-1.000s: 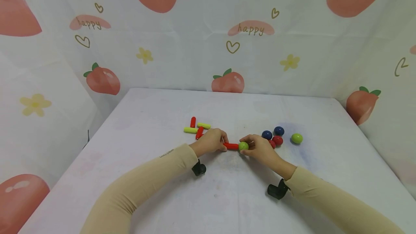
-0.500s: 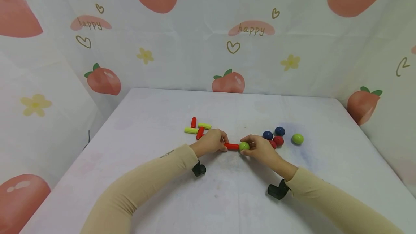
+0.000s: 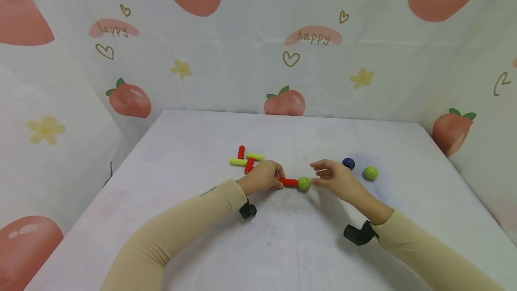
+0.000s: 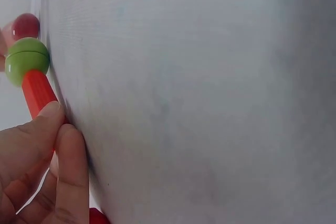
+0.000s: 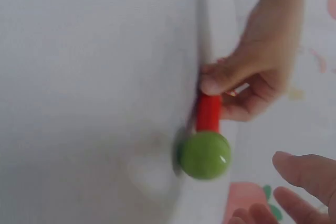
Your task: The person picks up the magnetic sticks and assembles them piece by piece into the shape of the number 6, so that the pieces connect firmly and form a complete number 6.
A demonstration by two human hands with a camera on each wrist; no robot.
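Observation:
My left hand (image 3: pixel 264 175) pinches a red stick (image 3: pixel 289 182) between thumb and fingertips, low over the white table. At the stick's right end sits a green ball (image 3: pixel 304 183), joined to it or touching it; a groove runs round the ball in the left wrist view. My right hand (image 3: pixel 337 181) is just right of the ball, its fingers loosely bent and holding nothing. In the right wrist view a gap shows between the right fingertips (image 5: pixel 283 161) and the green ball (image 5: pixel 205 155).
Left of the left hand lie several sticks, among them a yellow-green stick (image 3: pixel 238 162) and a red stick (image 3: pixel 241 152). Beyond the right hand are a blue ball (image 3: pixel 348 163) and another green ball (image 3: pixel 370 173). A red ball (image 4: pixel 25 26) shows in the left wrist view.
My right hand has let go of the green ball and drawn back to the right, now covering the red balls and one blue ball. The left hand still holds the red stick in place.

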